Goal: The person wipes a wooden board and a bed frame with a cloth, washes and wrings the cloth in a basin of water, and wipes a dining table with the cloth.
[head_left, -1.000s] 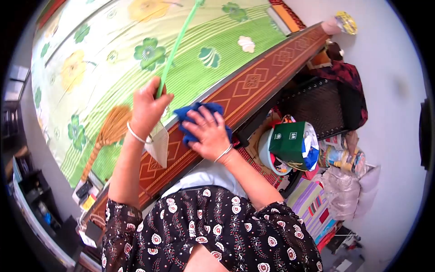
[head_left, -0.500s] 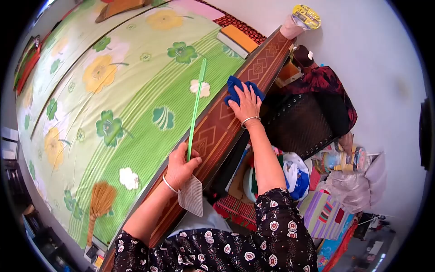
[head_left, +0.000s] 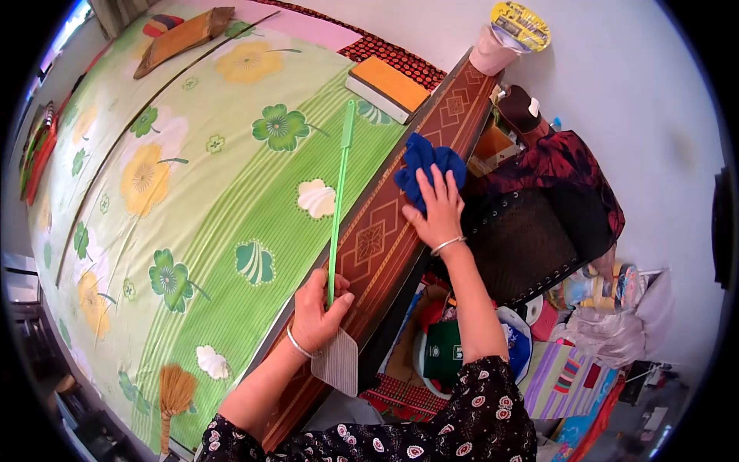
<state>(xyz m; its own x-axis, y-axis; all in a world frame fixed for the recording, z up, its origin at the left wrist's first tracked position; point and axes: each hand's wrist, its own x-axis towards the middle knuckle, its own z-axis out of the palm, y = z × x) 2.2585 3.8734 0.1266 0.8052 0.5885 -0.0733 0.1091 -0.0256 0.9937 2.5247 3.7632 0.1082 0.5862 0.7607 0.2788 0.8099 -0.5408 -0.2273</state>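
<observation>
My left hand (head_left: 319, 314) is closed round the handle of a green fly swatter (head_left: 339, 208). Its pale mesh head (head_left: 336, 363) hangs below the fist, and the long handle points up and away, over the edge of the flowered bed cover (head_left: 208, 231). On the brown patterned ledge (head_left: 369, 242) beside the bed, my right hand (head_left: 439, 204) presses on a crumpled dark blue cloth (head_left: 419, 162). Its fingers lie over the near side of the cloth, which bunches up beyond them. The underside of that hand is hidden.
An orange-topped block (head_left: 389, 83) lies on the bed against the ledge. A pink cup (head_left: 493, 52) with a yellow lid stands at the ledge's far end. To the right are a dark chair (head_left: 519, 239) and piled bags (head_left: 608, 327). A straw brush (head_left: 177, 389) lies lower left.
My right hand and the blue cloth have shifted toward the ledge's right edge, and the cloth is bunched differently. My left hand still holds the fly swatter. The whole view has shifted slightly.
</observation>
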